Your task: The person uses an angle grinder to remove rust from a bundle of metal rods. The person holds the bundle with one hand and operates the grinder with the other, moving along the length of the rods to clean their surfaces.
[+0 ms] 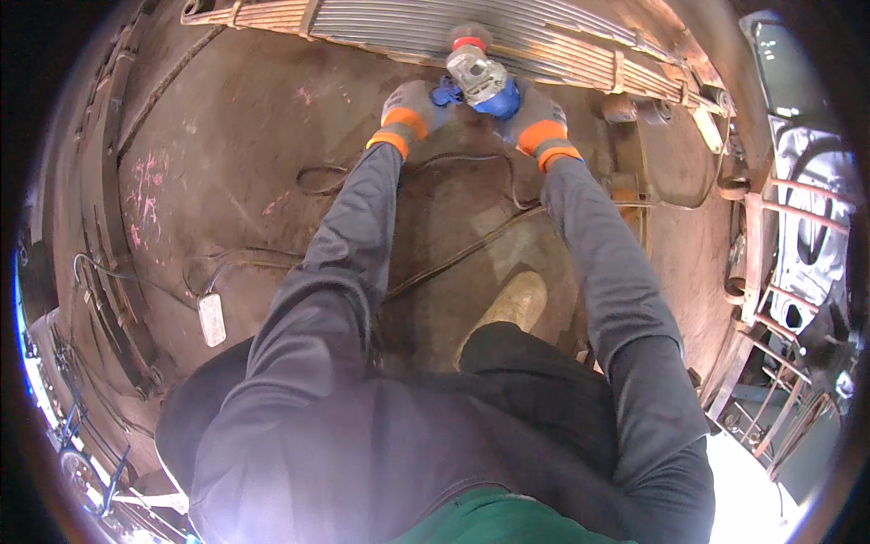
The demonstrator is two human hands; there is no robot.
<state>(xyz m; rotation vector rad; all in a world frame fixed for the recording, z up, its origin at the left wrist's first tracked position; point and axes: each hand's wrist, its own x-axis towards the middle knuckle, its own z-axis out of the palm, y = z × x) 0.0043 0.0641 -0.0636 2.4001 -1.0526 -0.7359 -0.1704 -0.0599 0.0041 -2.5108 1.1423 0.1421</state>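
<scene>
With both arms stretched forward, I hold an angle grinder (483,80) that has a blue body and a silver gear head. My left hand (419,106), in a grey glove with an orange cuff, is closed on the blue side handle. Gloved the same way, my right hand (536,120) wraps round the blue body. The grinder's round disc (470,40), reddish near its hub, is at the near side of a long stack of leaf springs (390,20). Whether the disc touches the metal I cannot tell. My fingers are partly hidden behind the tool.
A cable (471,245) winds over the brown floor (245,172) below my arms. A white power strip (211,319) lies at left on its own cord. Long dark metal bars (113,181) run along the left side. A metal rack with rods (757,245) stands at right. My boot (518,299) is below.
</scene>
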